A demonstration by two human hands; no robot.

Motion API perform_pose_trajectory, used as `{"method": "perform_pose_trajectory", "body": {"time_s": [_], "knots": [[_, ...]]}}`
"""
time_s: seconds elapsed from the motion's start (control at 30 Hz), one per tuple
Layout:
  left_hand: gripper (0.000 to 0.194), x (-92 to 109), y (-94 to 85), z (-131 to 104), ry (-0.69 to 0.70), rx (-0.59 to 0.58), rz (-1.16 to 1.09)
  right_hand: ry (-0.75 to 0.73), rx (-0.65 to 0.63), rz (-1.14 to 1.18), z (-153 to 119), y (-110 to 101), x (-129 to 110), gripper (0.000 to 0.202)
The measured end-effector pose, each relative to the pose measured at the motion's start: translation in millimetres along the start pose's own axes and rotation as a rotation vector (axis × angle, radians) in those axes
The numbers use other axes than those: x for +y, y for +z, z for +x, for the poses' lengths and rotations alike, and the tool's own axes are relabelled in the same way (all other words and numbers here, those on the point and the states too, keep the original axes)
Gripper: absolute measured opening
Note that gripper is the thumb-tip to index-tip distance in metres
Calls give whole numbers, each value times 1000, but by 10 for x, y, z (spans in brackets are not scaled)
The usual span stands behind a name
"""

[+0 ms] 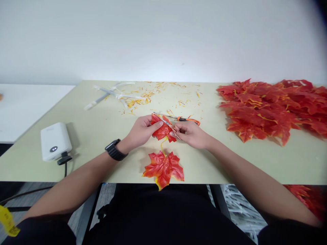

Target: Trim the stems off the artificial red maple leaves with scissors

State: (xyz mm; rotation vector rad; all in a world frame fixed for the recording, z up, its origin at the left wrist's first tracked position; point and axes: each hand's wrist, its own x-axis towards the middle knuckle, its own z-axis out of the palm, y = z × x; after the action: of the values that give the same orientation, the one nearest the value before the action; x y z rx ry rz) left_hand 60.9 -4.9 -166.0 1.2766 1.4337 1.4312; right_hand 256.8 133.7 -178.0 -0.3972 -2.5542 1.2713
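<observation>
My left hand (pixel 145 126) pinches a red artificial maple leaf (pixel 161 132) by its left edge, thumb on top. In my right hand (pixel 191 133) is a pair of small metal scissors (pixel 170 126), with the blades lying across that leaf. A yellow stem links it to a second red maple leaf (pixel 164 167) with yellow tips, whose lowest point hangs over the table's front edge. Just beyond my hands lies a slim metal tool with an orange and black handle (pixel 188 119); its exact kind is unclear.
A pile of red maple leaves (pixel 263 109) covers the table's right side. Yellow and orange clippings (pixel 140 101) and white plastic strips (pixel 107 92) lie at the back. A white power bank (pixel 55 141) with a cable stands left. More leaves (pixel 306 197) show below the table at right.
</observation>
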Motion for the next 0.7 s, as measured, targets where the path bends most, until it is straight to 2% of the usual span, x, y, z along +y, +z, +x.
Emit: {"method": "perform_pose_trajectory", "body": {"time_s": [0.27, 0.7], "knots": [[33, 31, 6, -3, 53, 26, -28, 15, 30, 65, 10, 14, 15, 41], [33, 34, 44, 11, -21, 79, -70, 31, 27, 138, 11, 52, -35, 51]]}}
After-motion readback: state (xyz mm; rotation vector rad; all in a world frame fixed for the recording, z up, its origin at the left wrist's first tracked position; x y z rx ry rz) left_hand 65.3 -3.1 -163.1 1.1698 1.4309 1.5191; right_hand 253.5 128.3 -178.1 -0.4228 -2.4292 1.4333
